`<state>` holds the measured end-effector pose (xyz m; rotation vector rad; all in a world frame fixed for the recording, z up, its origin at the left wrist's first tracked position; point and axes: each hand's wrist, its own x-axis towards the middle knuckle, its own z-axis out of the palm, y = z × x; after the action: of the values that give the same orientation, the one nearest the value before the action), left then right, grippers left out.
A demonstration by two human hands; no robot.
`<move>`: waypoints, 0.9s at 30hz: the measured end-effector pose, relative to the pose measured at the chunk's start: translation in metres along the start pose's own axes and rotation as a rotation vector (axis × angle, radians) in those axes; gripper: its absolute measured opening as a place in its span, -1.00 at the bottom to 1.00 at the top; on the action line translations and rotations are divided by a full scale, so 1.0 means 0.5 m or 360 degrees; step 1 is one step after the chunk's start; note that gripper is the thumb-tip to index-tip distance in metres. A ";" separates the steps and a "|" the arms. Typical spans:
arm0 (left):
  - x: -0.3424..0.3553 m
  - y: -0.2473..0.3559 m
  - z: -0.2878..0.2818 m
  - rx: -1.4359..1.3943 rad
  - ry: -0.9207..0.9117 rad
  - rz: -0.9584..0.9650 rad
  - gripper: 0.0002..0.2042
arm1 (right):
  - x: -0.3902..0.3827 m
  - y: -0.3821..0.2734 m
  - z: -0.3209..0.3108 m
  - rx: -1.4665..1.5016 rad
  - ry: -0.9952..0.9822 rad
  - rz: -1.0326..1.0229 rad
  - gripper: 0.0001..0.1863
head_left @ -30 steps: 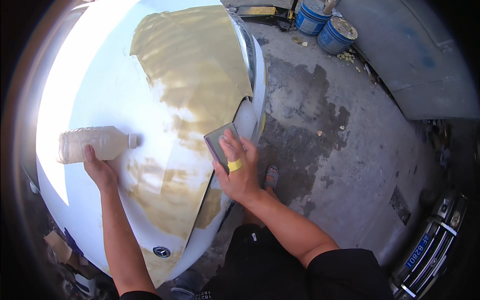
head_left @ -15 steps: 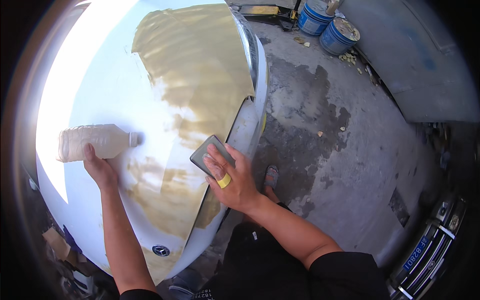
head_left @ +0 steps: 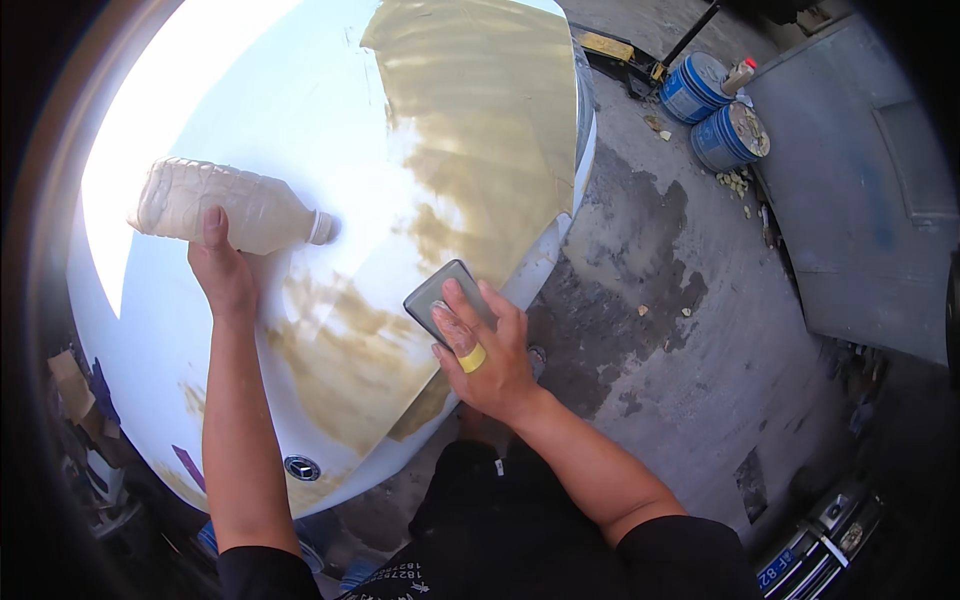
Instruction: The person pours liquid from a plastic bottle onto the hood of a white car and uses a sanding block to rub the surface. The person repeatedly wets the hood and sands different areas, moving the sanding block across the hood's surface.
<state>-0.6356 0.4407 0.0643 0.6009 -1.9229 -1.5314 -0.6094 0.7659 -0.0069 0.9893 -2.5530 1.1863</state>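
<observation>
My left hand [head_left: 225, 272] is wrapped round a clear plastic bottle [head_left: 262, 208] of cloudy liquid. The bottle lies nearly on its side above the white car hood [head_left: 225, 330], its white capped end tipped down to the right. In my right hand [head_left: 492, 368] is a grey, flat rectangular sanding block [head_left: 427, 300]. Fingers are spread over its top, one with a yellow band, and its underside is hidden. The block rests at the hood's right part, among tan-brown patches [head_left: 490, 110] of worn coating. A round emblem [head_left: 302, 468] sits at the hood's near end.
Two blue buckets [head_left: 722, 140] stand at the far right by a yellow-and-black floor jack [head_left: 610, 45]. A grey metal panel [head_left: 860, 180] is along the right side. Wet stains mark the concrete floor [head_left: 690, 400]. A detached front grille [head_left: 820, 545] lies at lower right.
The view has turned, so the hood and buckets sit further right in the picture. The bottle is tilted more, cap end downward. Both hands keep their holds.
</observation>
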 end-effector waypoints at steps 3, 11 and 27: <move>-0.002 0.007 0.008 -0.0039 0.0041 -0.0018 -0.25 | 0.153 0.056 -0.001 -0.0049 0.0024 -0.0050 -0.42; 0.002 0.014 0.020 -0.0127 0.0189 -0.0060 -0.27 | 0.342 0.112 0.016 -0.0094 -0.0005 -0.0093 -0.40; 0.006 0.005 0.029 -0.0195 0.0324 0.0100 -0.28 | 0.406 0.078 0.041 -0.0111 -0.0085 -0.0209 -0.43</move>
<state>-0.6479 0.4496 0.0652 0.6119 -1.6675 -1.4767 -0.7875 0.6673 0.0352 1.1672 -2.5060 1.0428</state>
